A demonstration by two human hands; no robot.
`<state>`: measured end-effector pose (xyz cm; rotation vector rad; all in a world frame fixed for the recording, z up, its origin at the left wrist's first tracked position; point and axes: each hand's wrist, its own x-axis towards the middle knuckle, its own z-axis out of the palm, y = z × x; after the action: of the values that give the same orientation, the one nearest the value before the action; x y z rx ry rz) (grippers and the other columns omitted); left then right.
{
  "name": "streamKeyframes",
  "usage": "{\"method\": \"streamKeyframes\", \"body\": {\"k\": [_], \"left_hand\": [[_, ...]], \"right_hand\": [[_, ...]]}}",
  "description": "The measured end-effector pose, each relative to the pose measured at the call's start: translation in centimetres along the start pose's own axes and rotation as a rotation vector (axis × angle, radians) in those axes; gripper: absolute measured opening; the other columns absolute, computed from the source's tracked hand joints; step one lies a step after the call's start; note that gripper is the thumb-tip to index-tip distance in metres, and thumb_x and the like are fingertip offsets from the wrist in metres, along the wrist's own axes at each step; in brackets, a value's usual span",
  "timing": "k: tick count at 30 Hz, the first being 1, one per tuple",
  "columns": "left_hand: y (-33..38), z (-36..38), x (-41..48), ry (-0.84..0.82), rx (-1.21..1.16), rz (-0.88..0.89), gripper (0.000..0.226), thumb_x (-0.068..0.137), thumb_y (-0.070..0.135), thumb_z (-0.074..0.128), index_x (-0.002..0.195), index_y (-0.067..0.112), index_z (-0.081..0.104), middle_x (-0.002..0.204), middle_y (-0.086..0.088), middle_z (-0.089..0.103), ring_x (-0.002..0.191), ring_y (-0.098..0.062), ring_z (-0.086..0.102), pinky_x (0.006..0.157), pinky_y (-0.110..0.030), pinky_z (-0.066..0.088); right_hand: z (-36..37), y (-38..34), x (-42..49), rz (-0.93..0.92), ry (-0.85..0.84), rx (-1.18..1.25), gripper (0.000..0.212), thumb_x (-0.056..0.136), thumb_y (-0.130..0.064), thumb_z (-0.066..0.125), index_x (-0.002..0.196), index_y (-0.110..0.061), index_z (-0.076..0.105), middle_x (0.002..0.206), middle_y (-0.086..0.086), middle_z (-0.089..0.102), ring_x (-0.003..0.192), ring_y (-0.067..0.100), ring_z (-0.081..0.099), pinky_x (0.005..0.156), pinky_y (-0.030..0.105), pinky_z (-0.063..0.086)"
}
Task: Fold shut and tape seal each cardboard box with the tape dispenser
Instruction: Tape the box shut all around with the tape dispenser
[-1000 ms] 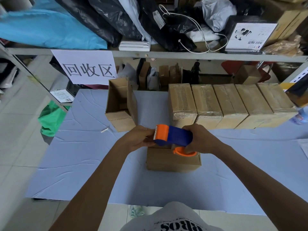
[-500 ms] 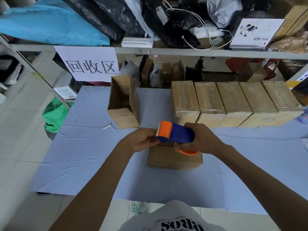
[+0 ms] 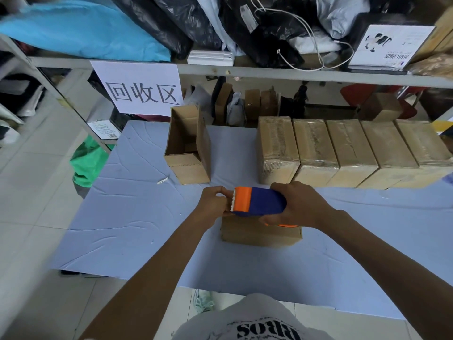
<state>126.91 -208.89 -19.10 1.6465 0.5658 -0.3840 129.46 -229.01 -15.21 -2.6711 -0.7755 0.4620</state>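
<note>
Drawing out the tape end seems the step in hand: the right hand wraps its grip round the blue-and-orange tape dispenser, while the left hand pinches at its toothed orange edge, the tape too thin to see. The cardboard box, apparently shut, sits on the blue surface just beneath both hands. Next, the tape likely needs pressing onto its top seam.

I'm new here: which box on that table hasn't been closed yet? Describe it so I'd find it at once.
Find the white paper sign with three large black characters hanging from the shelf. Just below its right corner, on the blue-covered table, stands the open cardboard box. Unlike the row of five taped boxes to its right, its top is open, flaps upright.
</note>
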Motion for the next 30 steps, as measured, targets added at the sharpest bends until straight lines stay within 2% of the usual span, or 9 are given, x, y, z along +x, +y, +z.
{"method": "streamKeyframes", "body": {"k": [3, 7, 12, 15, 18, 23, 26, 30], "left_hand": [[-0.7, -1.4, 0.6, 0.114, 0.017, 0.067, 0.021, 0.079, -0.015, 0.059, 0.075, 0.005, 0.060, 0.072, -0.005, 0.058, 0.067, -0.018, 0.058, 0.047, -0.019, 0.050], [-1.5, -3.5, 1.2, 0.061, -0.045, 0.044, 0.023, 0.081, -0.018, 0.055, 0.071, 0.003, 0.059, 0.069, -0.012, 0.062, 0.066, -0.022, 0.060, 0.059, -0.027, 0.057], [-2.9, -3.5, 1.6, 0.023, -0.133, -0.052, 0.011, 0.082, -0.010, 0.064, 0.078, 0.000, 0.063, 0.081, -0.015, 0.065, 0.071, -0.022, 0.064, 0.057, -0.021, 0.056], [-3.2, -3.5, 2.2, 0.026, -0.167, -0.080, 0.005, 0.082, -0.006, 0.066, 0.083, -0.001, 0.065, 0.083, -0.015, 0.065, 0.073, -0.022, 0.065, 0.060, -0.019, 0.057], [-3.3, -3.4, 2.4, 0.004, -0.171, -0.091, 0.008, 0.081, -0.007, 0.067, 0.087, -0.002, 0.064, 0.084, -0.015, 0.065, 0.075, -0.022, 0.065, 0.060, -0.020, 0.057], [-3.5, -3.4, 2.3, -0.017, -0.174, -0.057, 0.011, 0.084, -0.011, 0.062, 0.083, 0.000, 0.063, 0.084, -0.015, 0.064, 0.076, -0.023, 0.064, 0.062, -0.021, 0.058], [-3.7, -3.4, 2.2, -0.017, -0.164, -0.042, 0.017, 0.084, -0.014, 0.059, 0.078, 0.002, 0.063, 0.080, -0.015, 0.063, 0.073, -0.024, 0.063, 0.060, -0.022, 0.058], [-4.1, -3.0, 2.4, 0.040, -0.174, -0.098, 0.014, 0.081, -0.015, 0.062, 0.076, -0.002, 0.064, 0.075, -0.017, 0.063, 0.070, -0.027, 0.062, 0.056, -0.023, 0.057]], "right_hand": [[-0.7, 1.1, -0.4, 0.041, 0.000, -0.073, 0.049, 0.063, -0.065, 0.072, 0.089, -0.032, 0.046, 0.075, -0.015, 0.052, 0.070, 0.008, 0.051, 0.057, 0.016, 0.033], [-0.8, 2.4, -0.6, 0.088, -0.025, -0.142, 0.049, 0.064, -0.064, 0.071, 0.092, -0.029, 0.050, 0.080, -0.011, 0.058, 0.074, 0.011, 0.054, 0.062, 0.020, 0.040], [-0.1, 1.9, -0.2, 0.071, -0.028, -0.185, 0.050, 0.066, -0.061, 0.072, 0.095, -0.027, 0.051, 0.085, -0.008, 0.062, 0.076, 0.011, 0.054, 0.062, 0.019, 0.038], [0.1, 1.9, 0.1, 0.083, -0.026, -0.202, 0.054, 0.066, -0.061, 0.071, 0.101, -0.024, 0.055, 0.091, -0.005, 0.066, 0.078, 0.012, 0.057, 0.065, 0.020, 0.041], [-0.1, 1.7, 0.2, 0.096, -0.036, -0.206, 0.055, 0.068, -0.062, 0.071, 0.103, -0.024, 0.054, 0.088, -0.009, 0.060, 0.077, 0.009, 0.052, 0.062, 0.018, 0.035], [-0.2, 1.5, 0.1, 0.105, -0.026, -0.203, 0.051, 0.067, -0.059, 0.073, 0.100, -0.024, 0.054, 0.092, -0.004, 0.065, 0.076, 0.010, 0.052, 0.060, 0.018, 0.033], [-0.4, 1.4, 0.2, 0.114, -0.045, -0.181, 0.053, 0.068, -0.059, 0.073, 0.103, -0.024, 0.053, 0.094, -0.004, 0.064, 0.078, 0.010, 0.051, 0.064, 0.019, 0.034], [-0.3, 1.1, 0.2, 0.115, -0.051, -0.187, 0.054, 0.067, -0.061, 0.072, 0.102, -0.024, 0.054, 0.090, -0.006, 0.062, 0.077, 0.010, 0.052, 0.063, 0.019, 0.036]]}}
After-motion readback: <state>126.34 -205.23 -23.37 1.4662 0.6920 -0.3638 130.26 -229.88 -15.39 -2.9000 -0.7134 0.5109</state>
